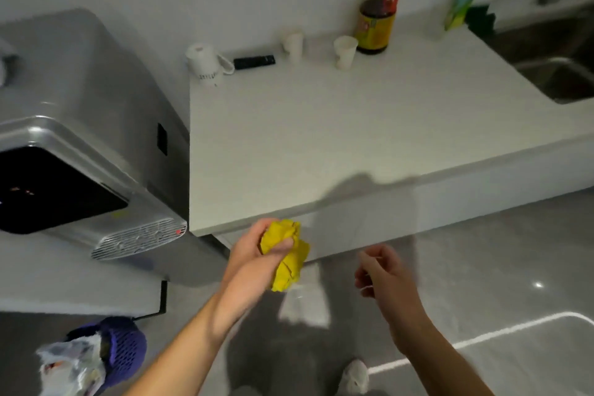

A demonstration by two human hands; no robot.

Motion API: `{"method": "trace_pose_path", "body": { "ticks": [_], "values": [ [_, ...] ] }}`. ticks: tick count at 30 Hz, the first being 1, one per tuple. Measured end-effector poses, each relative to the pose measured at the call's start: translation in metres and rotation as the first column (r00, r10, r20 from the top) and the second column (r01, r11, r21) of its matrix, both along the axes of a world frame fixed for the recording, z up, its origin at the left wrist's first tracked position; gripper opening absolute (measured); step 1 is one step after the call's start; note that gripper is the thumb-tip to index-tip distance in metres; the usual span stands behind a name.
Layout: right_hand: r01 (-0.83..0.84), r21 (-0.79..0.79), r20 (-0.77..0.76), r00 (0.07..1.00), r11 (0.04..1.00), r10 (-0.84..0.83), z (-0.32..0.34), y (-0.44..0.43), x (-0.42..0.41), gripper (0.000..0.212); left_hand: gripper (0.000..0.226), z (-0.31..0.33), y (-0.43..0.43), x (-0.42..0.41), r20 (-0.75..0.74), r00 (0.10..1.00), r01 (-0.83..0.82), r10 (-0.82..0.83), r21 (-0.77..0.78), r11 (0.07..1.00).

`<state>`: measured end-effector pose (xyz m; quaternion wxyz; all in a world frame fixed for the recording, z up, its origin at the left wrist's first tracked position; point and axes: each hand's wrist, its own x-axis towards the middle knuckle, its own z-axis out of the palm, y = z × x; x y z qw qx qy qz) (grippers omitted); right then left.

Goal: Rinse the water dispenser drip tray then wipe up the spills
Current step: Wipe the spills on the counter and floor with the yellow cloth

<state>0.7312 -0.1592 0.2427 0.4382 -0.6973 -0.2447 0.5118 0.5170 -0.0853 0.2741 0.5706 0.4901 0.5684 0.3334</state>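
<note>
Holding a crumpled yellow cloth [287,254] in our left hand [257,254], we are standing just in front of the white counter [353,125], with the cloth bunched below the counter's near edge and over the floor. Our left fingers are wrapping around its upper part while the lower folds are hanging free past the palm. Our right hand [382,270] is hovering beside it, well clear of the cloth, fingers loosely curled and gripping nothing. We are judging the cloth to be light, soft and fully compliant, so it needs no careful grip; a loose fist round the middle is keeping it together, though for wiping we would probably be spreading it flatter under the palm so more of it meets the surface. If it is damp, which we cannot tell, it may be dripping. The drip tray [138,241] is sitting at the front of the silver water dispenser [80,90] to our left, its slotted grille facing up. We are reckoning that part to be rigid, light plastic and possibly wet and slippery, best taken by its front edge with both hands level so any water in it is not spilling. No spill is showing clearly on the counter.
</note>
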Motion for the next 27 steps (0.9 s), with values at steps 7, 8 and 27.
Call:
{"method": "trace_pose_path", "body": {
  "ticks": [7, 8, 27],
  "values": [
    [-0.159, 0.043, 0.25, 0.957, 0.986, 0.144, 0.035, 0.12, 0.099, 0.008, 0.016, 0.017, 0.089, 0.054, 0.0, 0.982, -0.188, 0.188, 0.017, 0.982],
    [-0.194, 0.053, 0.312, 0.935, 0.98, 0.168, 0.036, 0.138, 0.11, 0.007, 0.016, 0.014, 0.105, 0.059, -0.012, 0.98, -0.199, 0.2, 0.022, 0.98],
    [-0.542, -0.448, 0.707, 0.272, 0.712, 0.652, -0.048, 0.357, 0.228, 0.025, 0.043, -0.069, 0.293, 0.136, -0.73, 0.679, 0.339, -0.077, 0.219, 0.915]
  ]
}}
